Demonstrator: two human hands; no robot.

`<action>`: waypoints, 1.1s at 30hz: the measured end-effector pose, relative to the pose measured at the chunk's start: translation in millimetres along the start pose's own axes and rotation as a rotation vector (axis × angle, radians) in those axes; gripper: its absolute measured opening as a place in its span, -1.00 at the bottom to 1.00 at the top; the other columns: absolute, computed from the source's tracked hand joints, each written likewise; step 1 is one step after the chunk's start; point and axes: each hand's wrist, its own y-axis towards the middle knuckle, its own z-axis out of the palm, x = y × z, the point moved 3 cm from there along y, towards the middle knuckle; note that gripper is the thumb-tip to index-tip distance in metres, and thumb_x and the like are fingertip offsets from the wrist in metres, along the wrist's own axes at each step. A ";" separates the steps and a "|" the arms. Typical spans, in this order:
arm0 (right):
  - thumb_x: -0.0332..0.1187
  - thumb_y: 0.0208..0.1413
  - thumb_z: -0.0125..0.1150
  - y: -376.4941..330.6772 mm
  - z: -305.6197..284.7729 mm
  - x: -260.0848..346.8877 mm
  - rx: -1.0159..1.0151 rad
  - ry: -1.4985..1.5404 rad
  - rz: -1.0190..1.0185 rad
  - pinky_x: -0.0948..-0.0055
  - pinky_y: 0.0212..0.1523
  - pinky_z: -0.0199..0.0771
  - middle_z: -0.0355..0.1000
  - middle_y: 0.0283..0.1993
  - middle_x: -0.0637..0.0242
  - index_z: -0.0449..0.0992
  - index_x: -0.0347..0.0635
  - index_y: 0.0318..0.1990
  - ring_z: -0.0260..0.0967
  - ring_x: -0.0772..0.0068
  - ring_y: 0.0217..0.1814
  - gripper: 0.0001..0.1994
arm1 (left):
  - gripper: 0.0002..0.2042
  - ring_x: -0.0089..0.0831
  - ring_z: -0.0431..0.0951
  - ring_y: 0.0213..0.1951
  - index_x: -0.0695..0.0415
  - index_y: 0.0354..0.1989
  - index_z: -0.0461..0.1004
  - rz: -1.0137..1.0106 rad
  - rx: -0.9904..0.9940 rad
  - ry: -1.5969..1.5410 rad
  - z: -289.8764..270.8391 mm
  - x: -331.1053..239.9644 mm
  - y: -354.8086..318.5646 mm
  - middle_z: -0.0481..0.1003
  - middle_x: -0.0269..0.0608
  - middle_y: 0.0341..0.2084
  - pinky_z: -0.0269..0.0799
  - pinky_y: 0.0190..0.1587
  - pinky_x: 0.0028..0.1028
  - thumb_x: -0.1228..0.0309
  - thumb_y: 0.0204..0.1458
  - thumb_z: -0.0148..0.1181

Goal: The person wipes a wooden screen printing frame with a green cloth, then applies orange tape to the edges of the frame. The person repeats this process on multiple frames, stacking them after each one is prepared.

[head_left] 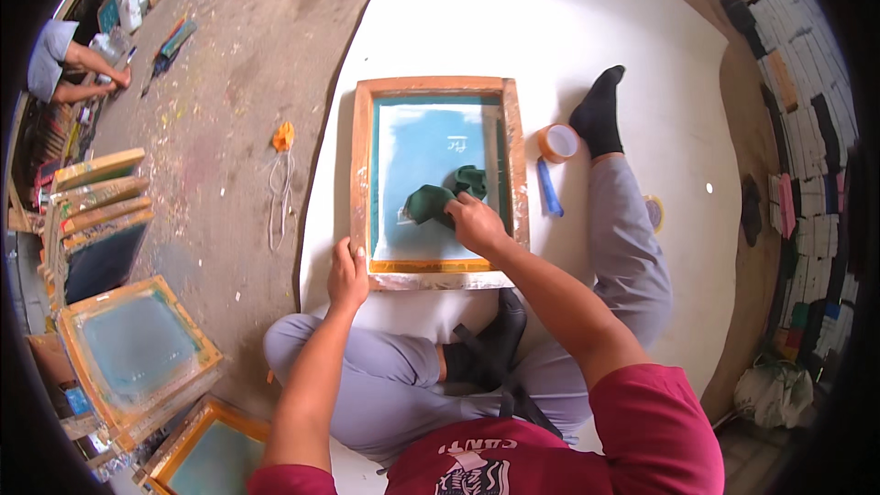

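Observation:
A wooden-framed printing screen with blue mesh lies flat on a white sheet before me. My right hand is closed on a crumpled dark green cloth, which rests against the mesh right of its middle. Part of that cloth bunches up beyond my fingers. At the frame's lower left corner, my left hand grips the wooden edge; its fingertips are partly hidden. Pale markings show on the mesh near the cloth.
Right of the screen lie a roll of orange-brown tape and a blue strip. My outstretched leg borders them. More framed screens stand at left. An orange object with string lies on the floor. Another person's legs show far left.

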 end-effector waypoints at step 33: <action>-0.41 0.34 0.32 -126.9 -153.8 56.2 -0.066 1.387 -0.461 0.33 0.28 0.34 0.53 0.01 0.31 0.63 -0.30 -0.02 0.45 0.43 0.16 -0.83 | -0.29 -0.50 0.57 -0.12 0.11 0.48 0.27 0.215 0.463 -1.306 -62.4 -252.8 -15.8 0.51 -0.21 0.17 0.51 -0.22 -0.49 -0.21 0.40 -0.07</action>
